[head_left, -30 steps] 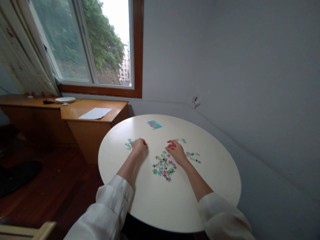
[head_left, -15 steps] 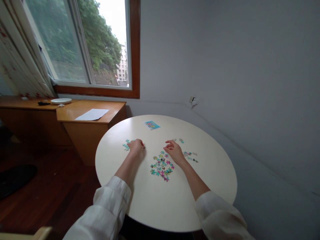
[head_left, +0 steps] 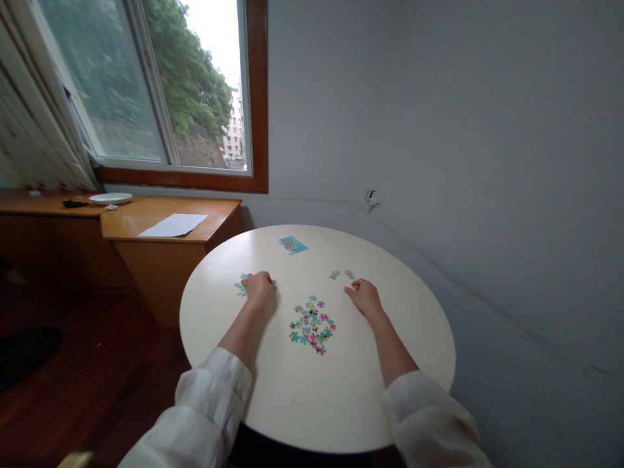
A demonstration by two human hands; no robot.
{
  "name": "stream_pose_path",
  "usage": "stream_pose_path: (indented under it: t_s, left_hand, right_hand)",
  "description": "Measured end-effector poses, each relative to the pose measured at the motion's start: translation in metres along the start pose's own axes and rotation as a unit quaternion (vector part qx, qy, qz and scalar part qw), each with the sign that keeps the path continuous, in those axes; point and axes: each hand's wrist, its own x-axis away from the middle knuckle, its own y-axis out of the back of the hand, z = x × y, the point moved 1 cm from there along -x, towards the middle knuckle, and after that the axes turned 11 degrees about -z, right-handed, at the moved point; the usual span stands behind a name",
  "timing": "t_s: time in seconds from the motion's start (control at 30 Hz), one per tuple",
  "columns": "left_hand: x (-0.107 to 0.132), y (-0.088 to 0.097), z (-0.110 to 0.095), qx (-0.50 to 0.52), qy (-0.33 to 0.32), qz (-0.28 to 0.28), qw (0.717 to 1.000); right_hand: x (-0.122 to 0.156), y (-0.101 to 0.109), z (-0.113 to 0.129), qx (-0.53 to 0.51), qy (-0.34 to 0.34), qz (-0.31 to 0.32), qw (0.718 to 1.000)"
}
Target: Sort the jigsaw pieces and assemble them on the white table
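Observation:
My left hand [head_left: 259,288] lies curled, knuckles up, on a small cluster of teal puzzle pieces [head_left: 240,285] at the left of the round white table [head_left: 312,396]. A pile of loose, many-coloured puzzle pieces [head_left: 311,324] sits between my hands. My right hand [head_left: 364,296] rests palm down to the right of the pile, fingers curled onto the tabletop, covering the small group of pieces there. Two stray pieces [head_left: 340,274] lie just beyond it. Whether the right fingers hold a piece is hidden.
A small blue picture card [head_left: 292,244] lies at the table's far side. A wooden sideboard [head_left: 160,253] stands to the left with a sheet of paper [head_left: 173,225] and a white plate [head_left: 110,198]. A grey wall runs close along the right.
My right hand has slid from the pile's far edge to the right, onto the small group of pieces there. My left hand stays on the teal cluster. The camera has turned slightly right.

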Motion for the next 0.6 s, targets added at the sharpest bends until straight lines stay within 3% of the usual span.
stream_pose_path:
  t_s: [0.1,0.17,0.6]
  left_hand:
    - [-0.001,0.005,-0.005,-0.093,-0.015,-0.005,0.996]
    - [-0.001,0.007,-0.009,-0.103,-0.025,-0.01,0.994]
    - [0.005,0.005,-0.02,-0.026,-0.024,-0.021,0.999]
  right_hand:
    - [0.001,-0.002,-0.003,0.045,-0.002,0.025,0.999]
    - [0.001,-0.003,-0.002,0.065,0.0,0.037,0.997]
    - [0.001,-0.003,0.005,0.032,-0.003,0.026,0.999]
